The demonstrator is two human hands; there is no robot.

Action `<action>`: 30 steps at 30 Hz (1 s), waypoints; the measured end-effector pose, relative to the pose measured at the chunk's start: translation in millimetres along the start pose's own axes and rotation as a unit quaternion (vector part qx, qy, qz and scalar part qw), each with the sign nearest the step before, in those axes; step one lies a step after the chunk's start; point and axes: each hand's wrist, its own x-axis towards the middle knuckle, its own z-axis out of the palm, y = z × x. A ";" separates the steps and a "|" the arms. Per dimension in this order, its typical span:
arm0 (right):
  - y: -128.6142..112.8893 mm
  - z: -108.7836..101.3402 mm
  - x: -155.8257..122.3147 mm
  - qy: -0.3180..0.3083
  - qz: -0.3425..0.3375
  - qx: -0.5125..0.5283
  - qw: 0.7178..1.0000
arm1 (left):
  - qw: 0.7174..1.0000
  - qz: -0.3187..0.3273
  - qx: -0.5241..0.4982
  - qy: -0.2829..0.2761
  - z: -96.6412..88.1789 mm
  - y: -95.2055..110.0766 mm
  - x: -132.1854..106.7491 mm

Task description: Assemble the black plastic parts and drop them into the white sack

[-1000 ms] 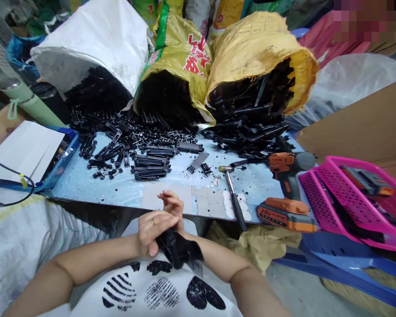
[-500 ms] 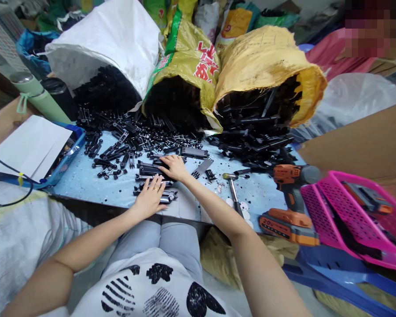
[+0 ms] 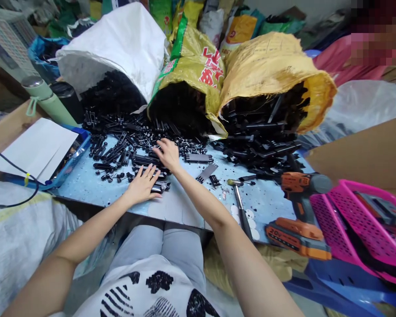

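My left hand lies flat with its fingers spread on a stack of long black plastic parts near the front of the light blue table. My right hand rests palm down a little farther back, fingers stretched over the small black pieces strewn there. Neither hand has closed round anything. Behind the hands three sacks lie on their sides and spill black parts: a white sack, a green-yellow sack and a yellow sack.
A hammer and an orange cordless drill lie right of my hands. A pink basket sits at the far right. On the left are a blue tray under white paper, a green bottle and a black cable.
A second ago both hands were at my lap on a black piece. They went out to the table, and have since slid a little farther back over the parts.
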 end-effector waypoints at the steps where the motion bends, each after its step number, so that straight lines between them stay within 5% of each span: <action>1: 6.4 -5.4 12.1 0.034 0.047 0.006 0.998 | 1.000 -0.003 -0.017 0.021 -4.3 -5.4 2.1; 3: 22.6 -15.1 42.4 0.069 0.171 0.023 0.983 | 0.993 -0.070 -0.051 0.076 -13.5 -26.7 12.0; 5: 38.9 -20.4 73.1 0.035 0.248 0.050 0.967 | 0.965 -0.212 -0.067 0.136 -21.1 -61.9 28.3; 8: 55.1 -19.7 100.1 -0.015 0.234 0.084 0.968 | 0.906 -0.384 -0.063 0.166 -25.6 -122.9 55.1; 11: 60.1 -17.8 93.2 0.026 0.219 0.174 0.960 | 0.888 -0.425 -0.085 0.151 -23.9 -164.8 73.0; 14: 59.2 -23.6 58.3 0.045 0.224 0.356 0.906 | 0.896 -0.405 -0.106 0.147 -25.3 -174.7 79.9; 17: 56.6 -39.1 4.9 -0.015 0.207 0.510 0.835 | 0.902 -0.376 -0.115 0.176 -33.3 -149.9 72.9; 19: 56.8 -54.7 -37.9 -0.063 0.182 0.538 0.821 | 0.923 -0.305 -0.132 0.193 -36.6 -112.4 54.8; 22: 63.9 -82.8 -107.4 -0.108 0.113 0.429 0.890 | 0.965 -0.118 -0.180 0.151 -29.2 -36.5 7.6; 25: 74.0 -104.1 -169.2 -0.168 0.015 0.262 0.950 | 0.984 0.031 -0.172 0.016 -9.5 25.5 -39.1; 30: 60.8 -92.3 -216.2 -0.188 -0.039 0.092 0.977 | 0.994 -0.050 -0.089 -0.023 13.7 44.0 -52.3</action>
